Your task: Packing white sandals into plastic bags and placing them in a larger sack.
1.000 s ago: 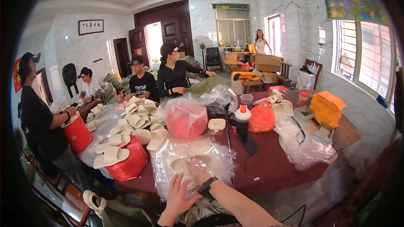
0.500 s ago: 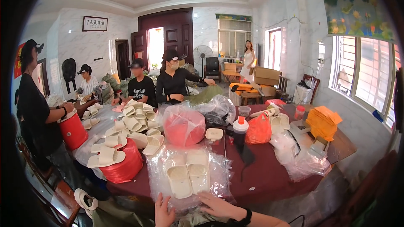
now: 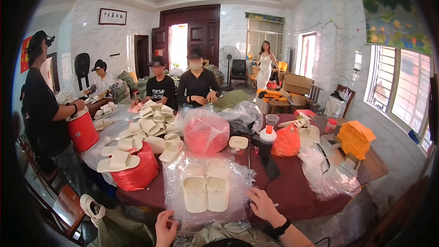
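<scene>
A pair of cream slide sandals (image 3: 217, 194) lies side by side in front of me, heels toward me. Clear plastic bags (image 3: 176, 208) spread around and beneath them; the sandals' far ends look hazy, and I cannot tell whether plastic covers them. My left hand (image 3: 166, 228) is at the plastic's near left corner, fingers loosely bent and apart, with nothing seen in them. Beside the plastic's right edge, my right hand (image 3: 265, 206) reaches with fingers extended, the fingertips close to or touching it. A dark band circles the right wrist.
More cream sandals (image 3: 153, 121) are heaped at the left, some on a red plastic-wrapped bundle (image 3: 137, 174). Beyond the plastic stand a pink wrapped bundle (image 3: 206, 132), a dark bottle (image 3: 266, 139) with a white lid and an orange bag (image 3: 286, 141). Co-workers (image 3: 199, 84) sit across the table.
My right hand has moved right, from the sandals' heels to the plastic's edge. My left hand has shifted left and lower. The person across has drawn an outstretched arm in. The view has turned slightly.
</scene>
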A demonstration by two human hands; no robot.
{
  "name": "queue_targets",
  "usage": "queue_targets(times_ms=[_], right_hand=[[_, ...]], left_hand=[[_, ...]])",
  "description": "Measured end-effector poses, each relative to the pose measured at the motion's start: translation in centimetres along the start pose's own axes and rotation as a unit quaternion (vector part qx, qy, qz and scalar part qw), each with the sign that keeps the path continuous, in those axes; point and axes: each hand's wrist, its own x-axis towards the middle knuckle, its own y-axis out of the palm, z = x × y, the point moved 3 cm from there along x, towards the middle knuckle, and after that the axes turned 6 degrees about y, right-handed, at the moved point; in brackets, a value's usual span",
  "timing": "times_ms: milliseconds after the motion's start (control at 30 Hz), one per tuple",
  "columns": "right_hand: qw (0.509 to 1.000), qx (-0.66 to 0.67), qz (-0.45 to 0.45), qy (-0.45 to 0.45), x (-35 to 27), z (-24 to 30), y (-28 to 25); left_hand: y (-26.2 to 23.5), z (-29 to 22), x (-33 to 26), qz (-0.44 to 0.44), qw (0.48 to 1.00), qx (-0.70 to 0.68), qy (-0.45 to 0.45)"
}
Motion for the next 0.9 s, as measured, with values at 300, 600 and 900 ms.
queue_targets(times_ms=[300,600,900], right_hand=[[0.978,-0.029,0.097,-0.180,-1.7,1.9,2.3],[0.980,0.197,0.011,-0.033,-1.8,-0.6,0.8],[0.966,0.235,-0.010,0.107,-1.5,-2.6,2.6]], left_hand=[[-2.1,-3.0,2.3,0.047,0.955,0.216,0.198],[0.7,-1.2,0.8,0.291,0.917,0.200,0.184],[1.5,-2.2,1.1,0.145,0.937,0.197,0.251]])
